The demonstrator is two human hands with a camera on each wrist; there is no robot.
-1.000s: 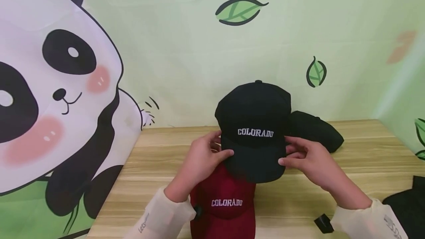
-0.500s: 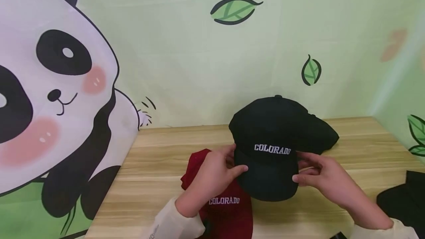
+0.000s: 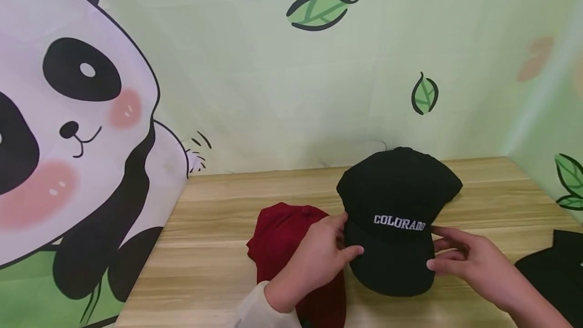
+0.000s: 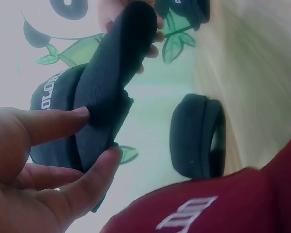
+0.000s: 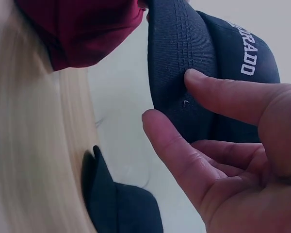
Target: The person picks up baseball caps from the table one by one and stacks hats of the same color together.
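Note:
Both hands hold a black baseball cap (image 3: 387,191) with white COLORADO lettering, its brim toward me. My left hand (image 3: 319,252) pinches the left edge of the brim between thumb and fingers. On the opposite edge, my right hand (image 3: 473,262) pinches the brim, its thumb (image 5: 223,92) lying on top. The wrist views show this cap raised off the table. A dark red cap (image 3: 282,237), also lettered, lies on the table below the left forearm, which partly covers it. Behind the held cap, a second black cap (image 3: 444,176) is mostly hidden in the head view.
Another black item (image 3: 551,272), partly out of frame, lies at the right edge of the wooden table (image 3: 205,227). A cloth backdrop (image 3: 255,85) with a panda and leaves stands along the back and sides.
Both hands have carried the black cap right and toward me, from above the red cap to its right side. More of the red cap's crown shows now.

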